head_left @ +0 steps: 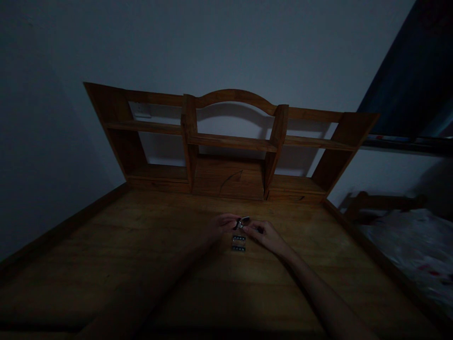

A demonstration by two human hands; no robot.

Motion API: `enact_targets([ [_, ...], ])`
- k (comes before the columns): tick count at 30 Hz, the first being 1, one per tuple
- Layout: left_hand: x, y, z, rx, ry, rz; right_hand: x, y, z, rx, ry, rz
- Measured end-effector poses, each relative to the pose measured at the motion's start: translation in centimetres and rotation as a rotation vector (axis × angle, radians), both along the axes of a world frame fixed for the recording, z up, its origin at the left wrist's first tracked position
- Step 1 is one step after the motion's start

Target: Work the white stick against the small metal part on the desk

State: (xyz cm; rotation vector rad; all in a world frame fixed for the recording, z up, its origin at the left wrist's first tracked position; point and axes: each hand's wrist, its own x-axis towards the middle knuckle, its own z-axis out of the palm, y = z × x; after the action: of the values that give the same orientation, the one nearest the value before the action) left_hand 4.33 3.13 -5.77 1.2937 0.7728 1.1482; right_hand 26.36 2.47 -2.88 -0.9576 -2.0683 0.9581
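Note:
Both my hands meet over the middle of a wooden desk (170, 245). Between them is a small dark object with a shiny metal part (242, 222), too small and dim to name. My left hand (222, 224) pinches its left side. The fingers of my right hand (264, 233) close on its lower right side. Just below, flat on the desktop, lies a small rectangular piece with dark strips along two edges and a paler middle (239, 243). Neither hand touches it.
A wooden shelf unit (230, 141) stands along the desk's back edge against the wall. Raised wooden edges run along the left and right sides. Beyond the right edge lies a pile of crumpled pale plastic (414, 245). The room is dim.

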Motion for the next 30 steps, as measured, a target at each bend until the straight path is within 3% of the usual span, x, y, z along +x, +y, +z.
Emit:
enact_targets([
  [23,0.1,-0.6,0.8,-0.079,-0.031,-0.007,0.2,0.1,0.0,-0.012,0.018,-0.006],
  [30,0.1,-0.8,0.9,-0.084,-0.026,-0.033,-0.1,0.3,-0.3,-0.048,0.053,-0.079],
])
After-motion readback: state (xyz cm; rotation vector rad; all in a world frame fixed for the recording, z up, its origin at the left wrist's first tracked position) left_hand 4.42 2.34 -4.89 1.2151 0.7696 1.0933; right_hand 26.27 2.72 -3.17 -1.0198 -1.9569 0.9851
